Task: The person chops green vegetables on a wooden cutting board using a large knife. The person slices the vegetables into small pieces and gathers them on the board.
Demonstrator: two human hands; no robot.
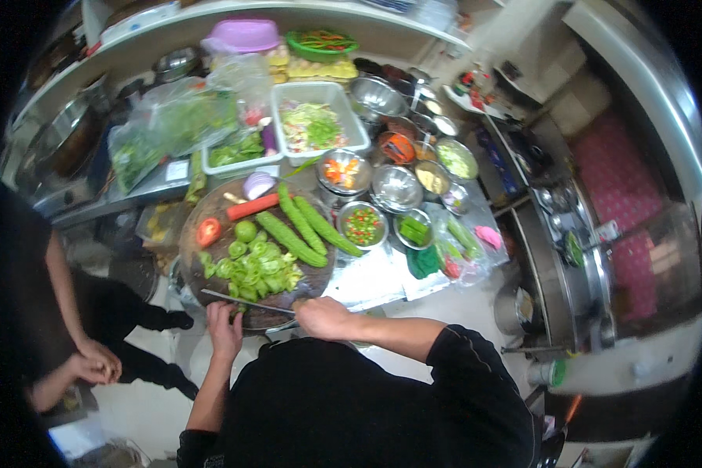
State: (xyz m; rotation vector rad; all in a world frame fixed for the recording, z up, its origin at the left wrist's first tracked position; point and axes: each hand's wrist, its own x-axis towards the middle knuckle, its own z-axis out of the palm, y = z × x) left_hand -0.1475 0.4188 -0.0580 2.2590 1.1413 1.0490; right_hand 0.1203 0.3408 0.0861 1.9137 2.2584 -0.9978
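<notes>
My right hand (323, 319) grips the handle of a kitchen knife (248, 303). Its blade runs leftward over the near part of a round wooden chopping board (202, 205). By the near edge, my left hand (224, 331) has its fingertips close beside the blade, on a small green vegetable piece (242, 308) mostly hidden by fingers and knife. Beyond the blade lies a heap of sliced green vegetable (260, 272), with a round green piece (245, 231) behind it. Bitter gourds (292, 238), a carrot (253, 207), a cut tomato (209, 232) and a halved red onion (259, 185) lie farther back.
Right of the board stand steel bowls, one of chopped chillies (362, 227) and one of green pieces (413, 230). A plastic tub of shredded vegetables (316, 123) and bagged greens (193, 117) are behind. At left, a person (93, 362) stands with hands together.
</notes>
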